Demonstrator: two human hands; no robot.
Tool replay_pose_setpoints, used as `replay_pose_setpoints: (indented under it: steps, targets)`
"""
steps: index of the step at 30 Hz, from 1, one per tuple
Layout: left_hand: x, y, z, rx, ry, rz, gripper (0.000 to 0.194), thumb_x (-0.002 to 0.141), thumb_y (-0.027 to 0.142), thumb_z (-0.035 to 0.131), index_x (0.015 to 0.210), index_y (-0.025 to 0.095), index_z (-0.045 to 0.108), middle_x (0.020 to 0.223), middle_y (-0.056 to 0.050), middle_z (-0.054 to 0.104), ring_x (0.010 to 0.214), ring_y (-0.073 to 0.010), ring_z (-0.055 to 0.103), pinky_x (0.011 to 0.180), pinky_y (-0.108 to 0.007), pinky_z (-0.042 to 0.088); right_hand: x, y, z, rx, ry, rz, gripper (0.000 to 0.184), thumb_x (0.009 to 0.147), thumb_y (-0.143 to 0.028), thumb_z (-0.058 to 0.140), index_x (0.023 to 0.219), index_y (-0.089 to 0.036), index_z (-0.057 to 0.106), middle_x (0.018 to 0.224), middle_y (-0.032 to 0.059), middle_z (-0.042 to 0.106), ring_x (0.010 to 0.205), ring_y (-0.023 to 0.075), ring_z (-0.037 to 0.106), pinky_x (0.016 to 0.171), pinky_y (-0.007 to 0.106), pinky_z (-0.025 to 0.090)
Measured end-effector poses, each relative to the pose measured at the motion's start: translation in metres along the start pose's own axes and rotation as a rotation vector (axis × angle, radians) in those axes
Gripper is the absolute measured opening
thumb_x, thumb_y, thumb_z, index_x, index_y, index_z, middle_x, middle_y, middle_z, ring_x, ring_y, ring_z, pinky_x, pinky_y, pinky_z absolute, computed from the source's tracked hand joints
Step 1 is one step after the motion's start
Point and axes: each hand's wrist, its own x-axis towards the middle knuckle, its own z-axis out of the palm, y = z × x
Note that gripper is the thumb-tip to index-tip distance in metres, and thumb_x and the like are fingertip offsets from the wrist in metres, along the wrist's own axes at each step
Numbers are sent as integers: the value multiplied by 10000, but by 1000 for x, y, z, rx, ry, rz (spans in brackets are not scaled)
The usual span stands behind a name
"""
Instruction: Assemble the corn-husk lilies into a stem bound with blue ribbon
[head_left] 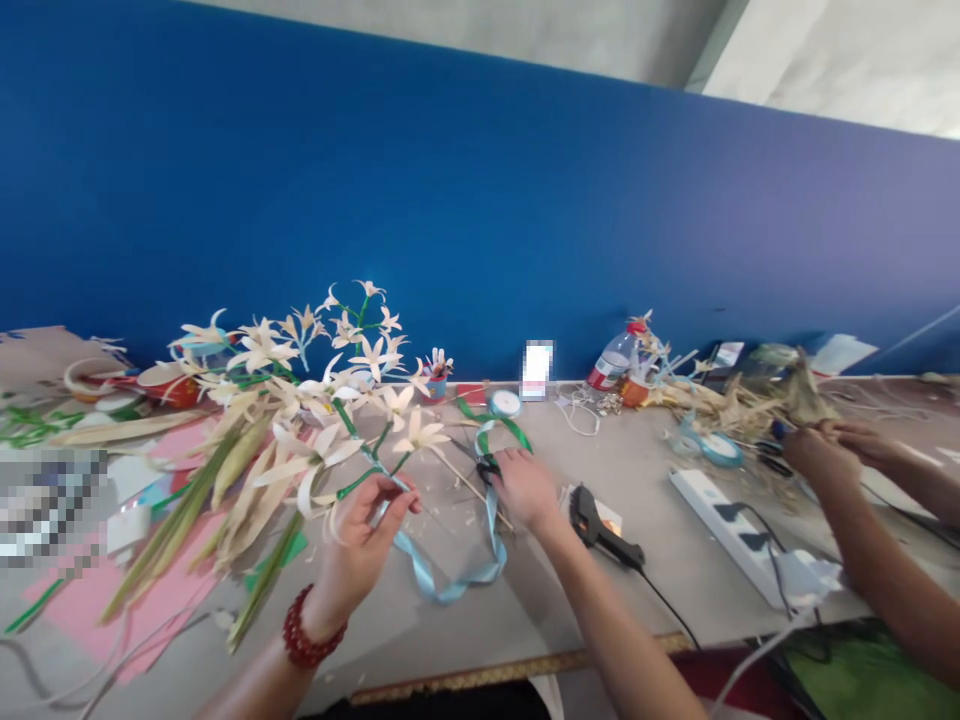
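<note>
My left hand point(371, 525), with a red bead bracelet on the wrist, pinches the stem of a white flower spray point(386, 430). The stem is wrapped in green and light blue. A light blue ribbon point(442, 590) runs from near my left fingertips, loops across the table and rises beside my right hand. My right hand point(529, 485) is low over the table, fingers closed around black-handled scissors point(487, 468); their blades are not clear to see. A ribbon spool point(505, 403) and dark green ribbon point(517, 432) lie just beyond it.
A black glue gun point(604, 530) and a white power strip point(727, 535) lie right of my right arm. Corn husks point(240, 490) and pink paper point(169, 585) spread at left. A bottle point(611, 360) stands at the back. Another person's hands point(825, 460) work at far right.
</note>
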Motion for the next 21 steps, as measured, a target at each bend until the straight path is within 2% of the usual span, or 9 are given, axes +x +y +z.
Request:
replay_pose_setpoints:
  steps: [6,9,13,17,21]
  targets:
    - [-2,5,-1,-61,73,-13,104,870,304,607,862,202,624,835,-50,696,721,-182,674,720,-304,550,24,-2,16,-1,-90,20,174,807,-162,549,940,-127,655,972,183,695,1002,312,610,834,367,435]
    - [-5,5,-5,-61,112,-12,84,866,288,611,853,209,631,826,-42,689,727,-183,676,728,-306,556,33,13,13,110,-122,4,121,765,-196,598,857,-152,662,895,133,702,924,278,630,772,327,443]
    - [-6,6,-11,-100,162,-21,67,871,275,605,871,212,627,826,-26,673,713,-168,670,713,-296,560,37,39,5,364,-154,-12,65,757,-224,600,784,-183,642,791,47,694,768,201,626,669,273,433]
    - [-4,7,-13,-156,194,-14,70,865,273,614,877,205,618,837,-22,655,702,-158,663,694,-288,559,30,51,-8,685,-161,9,254,832,-415,525,883,-175,587,690,13,653,593,147,572,536,237,409]
    - [-2,5,-11,-210,224,-10,57,870,257,614,894,207,622,852,-18,655,708,-150,659,704,-287,558,7,33,-29,929,-123,-5,454,863,-624,412,858,-183,522,705,20,626,486,98,466,458,220,354]
